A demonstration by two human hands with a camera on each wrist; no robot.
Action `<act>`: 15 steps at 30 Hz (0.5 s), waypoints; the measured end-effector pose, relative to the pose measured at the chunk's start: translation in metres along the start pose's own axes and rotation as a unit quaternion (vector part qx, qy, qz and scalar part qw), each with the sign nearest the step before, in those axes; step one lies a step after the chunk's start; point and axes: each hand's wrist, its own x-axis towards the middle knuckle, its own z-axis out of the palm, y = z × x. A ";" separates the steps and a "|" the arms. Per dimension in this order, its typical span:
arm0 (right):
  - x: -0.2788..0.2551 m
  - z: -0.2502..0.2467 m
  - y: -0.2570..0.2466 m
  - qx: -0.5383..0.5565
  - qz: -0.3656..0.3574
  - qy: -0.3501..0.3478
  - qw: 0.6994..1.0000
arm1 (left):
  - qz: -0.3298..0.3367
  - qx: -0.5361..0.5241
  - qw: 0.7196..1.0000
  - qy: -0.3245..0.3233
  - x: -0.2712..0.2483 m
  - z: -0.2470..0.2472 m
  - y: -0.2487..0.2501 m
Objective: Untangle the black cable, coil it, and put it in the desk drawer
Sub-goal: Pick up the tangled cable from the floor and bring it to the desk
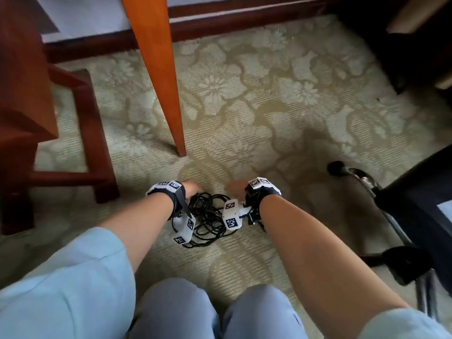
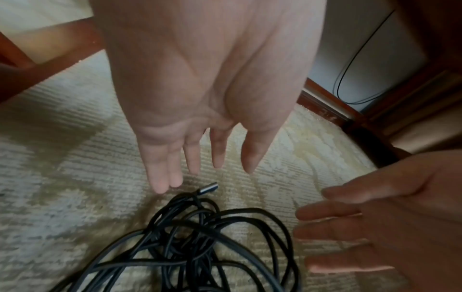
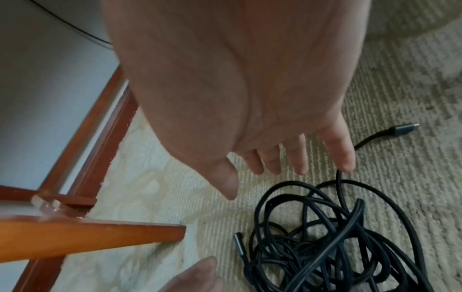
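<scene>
The black cable [image 1: 210, 216] lies in a tangled heap on the patterned carpet, between my two wrists. My left hand [image 1: 192, 188] hovers just beyond the heap's left side, fingers straight and holding nothing. In the left wrist view its fingertips [image 2: 162, 187] hang just above the carpet near a metal connector [image 2: 207, 189] that sticks out of the cable tangle [image 2: 200, 247]. My right hand [image 1: 236, 189] is spread and empty at the heap's right. The right wrist view shows the right hand [image 3: 275, 177] over the cable loops [image 3: 325, 237], with one connector [image 3: 405, 128] stretched out and another [image 3: 238, 243] near the table leg.
An orange wooden desk leg [image 1: 159, 77] stands on the carpet just beyond the hands. Dark wooden furniture [image 1: 80, 133] is at the left. A chair's chrome and black base [image 1: 367, 184] is at the right. A thin wire [image 2: 350, 69] hangs along the wall.
</scene>
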 end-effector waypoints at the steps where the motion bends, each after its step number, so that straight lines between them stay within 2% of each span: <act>1: 0.009 0.007 0.000 -0.003 -0.005 -0.007 1.000 | -0.001 0.005 1.000 -0.014 0.002 0.004 -0.002; 3: 0.039 0.013 0.007 -0.066 0.017 -0.033 0.997 | -0.006 0.014 1.000 -0.027 0.010 0.011 -0.004; 4: 0.086 0.020 0.028 -0.069 0.028 -0.047 0.996 | -0.003 0.020 0.999 -0.028 0.016 0.014 -0.006; 5: 0.095 0.024 0.030 -0.070 0.034 -0.055 0.995 | 0.001 0.019 0.999 -0.033 0.019 0.018 -0.007; 7: 0.052 0.019 0.003 -0.071 0.013 -0.052 0.996 | 0.004 0.004 0.999 -0.039 0.027 0.023 -0.012; 9: 0.040 0.020 -0.004 -0.075 -0.006 -0.049 0.996 | -0.002 0.008 0.999 -0.040 0.032 0.026 -0.015; 12: 0.069 0.021 0.012 -0.082 0.036 -0.033 0.995 | 0.001 0.028 0.999 -0.047 0.032 0.028 -0.013; 14: 0.092 0.023 0.024 -0.084 0.027 -0.043 0.995 | 0.008 0.056 0.997 -0.052 0.027 0.029 -0.010; 15: 0.083 0.024 0.020 -0.092 0.031 -0.041 0.994 | 0.015 0.067 0.996 -0.051 0.027 0.030 -0.010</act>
